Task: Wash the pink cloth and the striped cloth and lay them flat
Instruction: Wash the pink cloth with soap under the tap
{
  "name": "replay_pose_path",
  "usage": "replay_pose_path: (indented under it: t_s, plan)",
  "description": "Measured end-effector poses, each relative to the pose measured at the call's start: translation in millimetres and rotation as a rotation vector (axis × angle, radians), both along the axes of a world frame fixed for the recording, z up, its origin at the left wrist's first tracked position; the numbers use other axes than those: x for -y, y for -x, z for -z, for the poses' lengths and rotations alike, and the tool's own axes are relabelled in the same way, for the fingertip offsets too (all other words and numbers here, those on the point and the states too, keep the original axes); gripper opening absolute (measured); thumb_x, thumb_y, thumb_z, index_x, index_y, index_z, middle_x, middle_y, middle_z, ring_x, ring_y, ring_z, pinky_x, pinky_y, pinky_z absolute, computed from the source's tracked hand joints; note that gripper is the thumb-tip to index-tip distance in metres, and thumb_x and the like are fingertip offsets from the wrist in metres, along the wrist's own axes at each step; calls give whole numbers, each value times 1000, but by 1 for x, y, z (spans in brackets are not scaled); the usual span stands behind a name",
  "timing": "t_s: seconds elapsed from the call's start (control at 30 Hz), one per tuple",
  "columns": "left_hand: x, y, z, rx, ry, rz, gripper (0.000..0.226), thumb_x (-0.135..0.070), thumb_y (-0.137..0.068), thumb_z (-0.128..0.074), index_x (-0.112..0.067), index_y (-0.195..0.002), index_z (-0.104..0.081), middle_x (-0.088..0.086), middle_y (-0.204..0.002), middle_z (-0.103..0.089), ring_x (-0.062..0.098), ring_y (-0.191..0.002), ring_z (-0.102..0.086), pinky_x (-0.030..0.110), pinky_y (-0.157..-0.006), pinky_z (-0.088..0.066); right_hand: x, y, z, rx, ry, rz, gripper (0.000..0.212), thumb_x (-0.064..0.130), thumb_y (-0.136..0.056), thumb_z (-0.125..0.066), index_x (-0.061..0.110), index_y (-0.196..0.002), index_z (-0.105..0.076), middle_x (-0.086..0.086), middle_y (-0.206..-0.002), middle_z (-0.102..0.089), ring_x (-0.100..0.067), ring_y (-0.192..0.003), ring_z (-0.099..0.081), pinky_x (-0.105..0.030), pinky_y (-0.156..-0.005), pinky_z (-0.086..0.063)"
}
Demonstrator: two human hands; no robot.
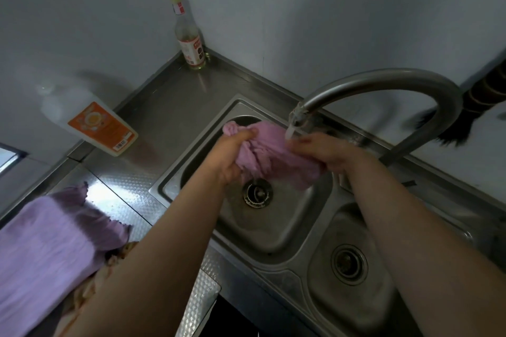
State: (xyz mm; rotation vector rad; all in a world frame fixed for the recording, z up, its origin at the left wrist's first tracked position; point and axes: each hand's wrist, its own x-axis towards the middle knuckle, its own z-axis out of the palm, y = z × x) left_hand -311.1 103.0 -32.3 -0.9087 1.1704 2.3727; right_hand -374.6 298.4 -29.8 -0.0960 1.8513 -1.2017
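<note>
Nearest the camera, at the lower left, a pale purple cloth (46,249) lay spread on the steel table (123,180), with a patterned orange and cream cloth (90,284) showing beneath its near edge; whether that one was the striped cloth could not be told. To the right sat a small sink basin (353,295) with its own drain.

Beyond it, over the larger sink basin (290,224), both hands held the pink cloth (262,150) bunched between them. The left hand (230,156) had its fingers curled round the cloth's left end, and the right hand (325,153) gripped the right end, thumb on top. Water ran from the curved tap (388,82) onto the cloth beside the right hand and dripped towards the drain (257,194).

Farther back on the left, a white bottle with an orange label (90,120) stood on the table. In the far corner, against the grey wall, stood a clear glass bottle with a yellow cap (189,35).
</note>
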Motion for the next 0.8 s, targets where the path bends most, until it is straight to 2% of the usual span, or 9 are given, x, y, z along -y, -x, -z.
replay_pose_path:
  t_s: [0.1,0.17,0.23,0.3,0.37,0.47,0.6,0.7,0.8]
  plan:
    - [9,5,1,-6,-42,-144,33,-6,-92,-56,2,-124,-53,23,-115,-64,31,-101,-67,39,-78,-58,-19,-6,5,-7,-127,-242,17,30,-80,-70,15,-89,-70,-4,-91,-73,-17,-87,-68,-30,-82,-54]
    - [12,6,4,-36,-96,-231,23,-4,-96,-48,1,-118,-54,22,-115,-62,29,-104,-65,38,-80,-59,-24,-7,11,-57,-86,-94,36,43,-74,-73,14,-95,-70,-8,-104,-71,-25,-104,-65,-40,-96,-50]
    - [8,4,8,-3,-146,-247,22,-7,-98,-46,1,-117,-54,22,-121,-60,30,-114,-61,40,-92,-54,-23,-9,15,-30,129,192,51,53,-70,-75,13,-102,-70,-13,-111,-68,-30,-107,-62,-44,-91,-52]
    - [-3,1,8,60,-172,-271,14,-11,-99,-47,-3,-98,-58,15,-112,-62,27,-114,-61,41,-103,-46,-6,-20,6,-58,269,381,29,44,-87,-63,19,-101,-69,-15,-109,-67,-30,-103,-63,-42,-84,-53]
    - [-20,0,7,108,-153,-256,24,-19,-100,-45,-6,-83,-57,14,-94,-62,25,-99,-63,41,-104,-45,25,-36,-6,-253,183,335,22,36,-97,-48,23,-94,-65,-9,-96,-66,-24,-92,-65,-38,-81,-54]
    - [-55,-3,-11,112,-62,-174,29,-29,-98,-48,-5,-92,-64,15,-86,-64,27,-90,-66,38,-90,-53,59,-46,-10,-556,-45,288,39,45,-98,-43,15,-82,-63,-7,-78,-67,-19,-73,-68,-38,-73,-58]
    - [-67,1,-21,115,-72,-222,30,-21,-100,-47,-14,-73,-57,5,-71,-57,15,-66,-57,30,-66,-52,62,-36,-11,-464,-82,464,40,40,-98,-44,14,-72,-60,-17,-79,-68,-31,-74,-67,-47,-72,-57]
    - [-53,8,-16,143,-27,-247,29,-29,-100,-44,-17,-75,-53,2,-72,-51,12,-62,-50,28,-65,-45,70,-55,-9,-469,-84,301,45,41,-100,-36,12,-76,-61,-11,-73,-66,-25,-70,-67,-35,-64,-53]
    - [-66,2,-23,224,-66,-133,36,-31,-97,-48,-12,-69,-61,3,-55,-60,14,-49,-58,26,-55,-46,61,-36,-3,-438,-106,425,35,28,-100,-41,17,-68,-51,-2,-67,-56,-25,-69,-60,-25,-60,-47]
